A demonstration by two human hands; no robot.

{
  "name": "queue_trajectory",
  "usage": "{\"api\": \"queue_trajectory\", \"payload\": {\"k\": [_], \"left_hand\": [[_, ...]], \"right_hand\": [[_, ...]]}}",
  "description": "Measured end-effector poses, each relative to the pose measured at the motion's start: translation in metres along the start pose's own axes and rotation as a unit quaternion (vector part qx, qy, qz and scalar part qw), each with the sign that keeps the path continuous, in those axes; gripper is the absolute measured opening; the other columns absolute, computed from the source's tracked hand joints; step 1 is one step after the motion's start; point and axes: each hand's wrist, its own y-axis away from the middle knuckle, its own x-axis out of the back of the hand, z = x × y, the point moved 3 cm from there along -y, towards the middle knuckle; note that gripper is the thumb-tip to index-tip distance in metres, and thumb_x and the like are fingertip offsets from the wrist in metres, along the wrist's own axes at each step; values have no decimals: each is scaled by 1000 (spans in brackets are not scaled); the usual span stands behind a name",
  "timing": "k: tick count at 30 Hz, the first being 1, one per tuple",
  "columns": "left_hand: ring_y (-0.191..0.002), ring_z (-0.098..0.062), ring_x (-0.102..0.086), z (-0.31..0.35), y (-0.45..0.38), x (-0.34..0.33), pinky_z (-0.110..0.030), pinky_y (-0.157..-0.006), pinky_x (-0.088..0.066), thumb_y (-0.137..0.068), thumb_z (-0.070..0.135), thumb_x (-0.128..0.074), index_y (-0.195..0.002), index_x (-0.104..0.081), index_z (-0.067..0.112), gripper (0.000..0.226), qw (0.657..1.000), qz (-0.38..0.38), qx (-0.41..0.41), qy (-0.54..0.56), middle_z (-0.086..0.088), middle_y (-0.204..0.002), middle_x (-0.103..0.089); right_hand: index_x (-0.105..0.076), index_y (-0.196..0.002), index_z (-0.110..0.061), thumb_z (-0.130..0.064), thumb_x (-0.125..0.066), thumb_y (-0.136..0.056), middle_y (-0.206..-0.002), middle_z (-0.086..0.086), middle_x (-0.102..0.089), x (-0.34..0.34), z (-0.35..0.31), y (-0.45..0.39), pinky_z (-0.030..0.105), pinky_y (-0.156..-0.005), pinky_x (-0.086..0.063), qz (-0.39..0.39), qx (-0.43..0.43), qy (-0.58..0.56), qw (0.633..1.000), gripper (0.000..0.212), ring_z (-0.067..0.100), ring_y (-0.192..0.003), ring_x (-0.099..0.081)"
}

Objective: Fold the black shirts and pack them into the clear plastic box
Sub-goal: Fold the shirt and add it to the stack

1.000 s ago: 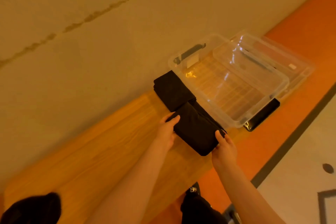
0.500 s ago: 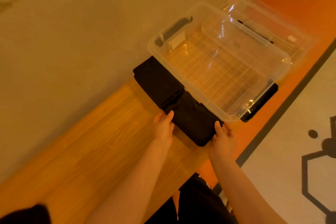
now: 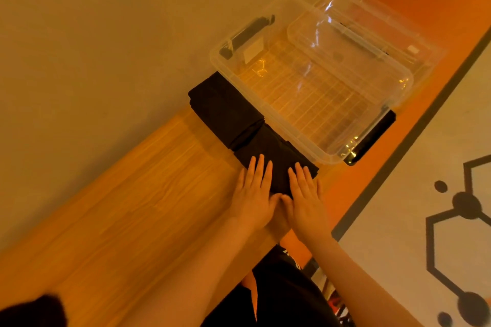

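Black folded shirt (image 3: 276, 156) lies at the worktop's (image 3: 148, 194) front edge beside the clear box (image 3: 313, 82), pressed by the flat, straight-fingered left hand (image 3: 252, 194) and right hand (image 3: 305, 199).

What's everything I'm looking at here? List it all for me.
folded black shirts: two, black, on the bench beside the box
clear plastic box: one, clear, empty, on the bench
lid: one, clear, behind the box
wooden bench: one, orange-brown, along the wall
dark cloth: one, black, bottom left corner
left hand: flat on the nearer shirt
right hand: flat on the nearer shirt
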Motion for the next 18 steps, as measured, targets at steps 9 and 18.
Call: {"api": "queue_trajectory", "payload": {"k": [9,18], "left_hand": [[-133,-23,29,-9,9,17,-47,-110,14,-97,52,-22,-144,18,24,68,999,-12,30,-26,-5,-154,22],[-138,-29,-24,-145,180,-3,-41,-115,6,-89,55,-18,-149,-8,17,73,945,18,324,45,-7,-149,-23]], "right_hand": [[-13,-142,-15,-59,5,-92,-151,3,-13,15,-4,-3,46,-114,-11,-44,8,58,997,69,23,-141,-8],[-42,-137,-8,-43,-13,-95,-139,10,-47,-13,-164,-13,46,-106,-25,-135,268,112,947,62,23,-133,-37]]}}
